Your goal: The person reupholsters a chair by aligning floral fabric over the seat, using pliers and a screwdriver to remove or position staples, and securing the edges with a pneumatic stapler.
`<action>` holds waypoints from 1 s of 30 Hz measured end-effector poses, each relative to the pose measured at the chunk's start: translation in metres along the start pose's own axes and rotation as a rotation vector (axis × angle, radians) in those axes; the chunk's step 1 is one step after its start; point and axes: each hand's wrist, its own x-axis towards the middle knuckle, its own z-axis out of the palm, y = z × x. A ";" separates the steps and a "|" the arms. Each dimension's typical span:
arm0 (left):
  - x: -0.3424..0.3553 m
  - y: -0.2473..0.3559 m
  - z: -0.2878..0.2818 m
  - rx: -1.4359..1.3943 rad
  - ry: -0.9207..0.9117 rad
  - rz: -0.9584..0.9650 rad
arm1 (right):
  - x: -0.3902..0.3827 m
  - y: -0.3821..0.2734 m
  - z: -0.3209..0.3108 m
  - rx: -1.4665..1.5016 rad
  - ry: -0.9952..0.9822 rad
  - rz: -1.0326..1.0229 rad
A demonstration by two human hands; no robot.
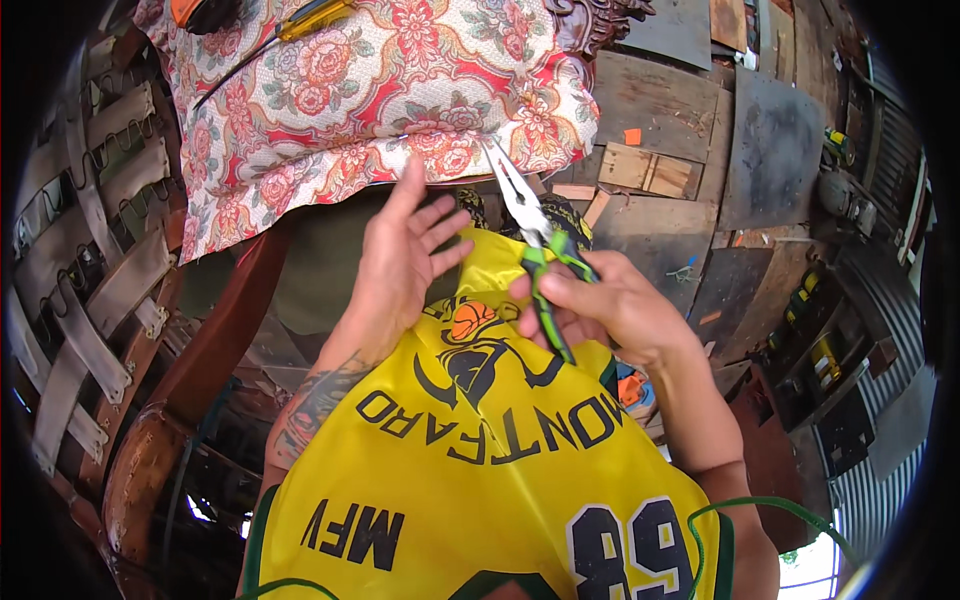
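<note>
Needle-nose pliers (522, 200) with green and black handles sit in my right hand (605, 305), their long silver jaws parted and pointing up and to the left. The jaw tips lie in front of the edge of a floral-patterned cushion (330, 80); whether they touch it I cannot tell. My left hand (405, 240) is empty, palm turned inward and fingers apart, just below the cushion's near edge. On top of the cushion lies a screwdriver (315, 18) with a yellow handle and a long dark shaft.
An orange and black object (203, 12) rests at the cushion's far left corner. To the left stands a wooden frame (215, 330) with woven straps (90, 340). Wooden boards (655, 110) cover the ground at right, with a small orange scrap (632, 136) on them.
</note>
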 end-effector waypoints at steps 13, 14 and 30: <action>0.017 0.002 0.014 -0.011 -0.040 0.026 | 0.045 0.015 0.017 0.650 -0.355 0.018; 0.018 0.002 0.015 -0.011 -0.041 0.025 | 0.045 0.015 0.018 0.651 -0.351 0.020; 0.018 0.002 0.024 -0.125 0.073 0.082 | 0.059 0.018 0.025 0.882 -0.515 0.121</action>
